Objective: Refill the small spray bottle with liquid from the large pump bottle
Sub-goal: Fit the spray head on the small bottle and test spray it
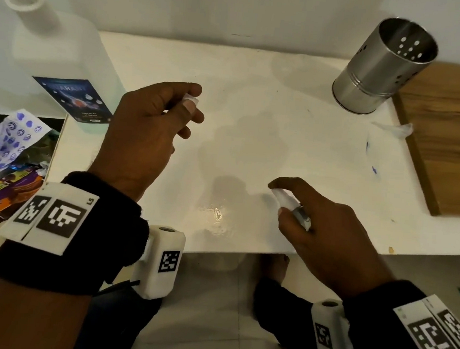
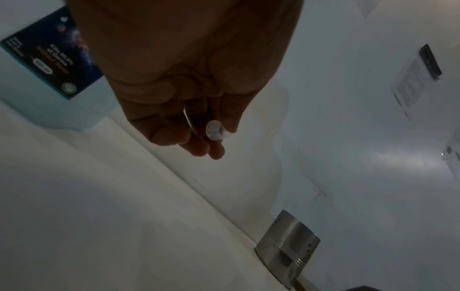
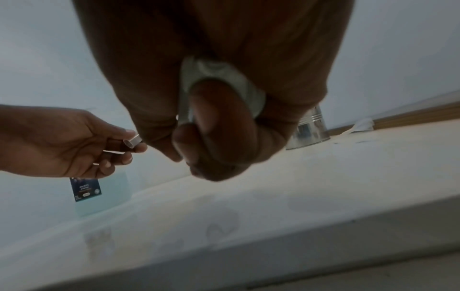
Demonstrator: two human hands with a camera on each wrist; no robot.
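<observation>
Two hands are shown above a white tabletop [image 1: 308,142], each holding a part of the job. At lower right of the head view, the right hand [image 1: 325,237] is curled around the small spray bottle [image 1: 292,206], with the forefinger resting over its white top and the thumb against its side; little of the bottle is visible beyond a pale nozzle end and a silvery collar. At centre left, the left hand [image 1: 150,129] is seen pinching a small clear cap [image 1: 190,99] between thumb and fingertips; in the left wrist view the cap [image 2: 216,131] appears as a short transparent cylinder.

At upper left of the frame, the large pump bottle [image 1: 48,61] is standing on the tabletop, translucent white with a dark blue label, untouched and well apart from the spray bottle. No liquid level can be made out in either bottle.

The task is judged to be either near its beginning or near its end; which cannot be told. A wet, glistening patch [image 1: 214,214] is visible near the front edge. A perforated steel utensil holder [image 1: 383,68] is standing at upper right.
</observation>
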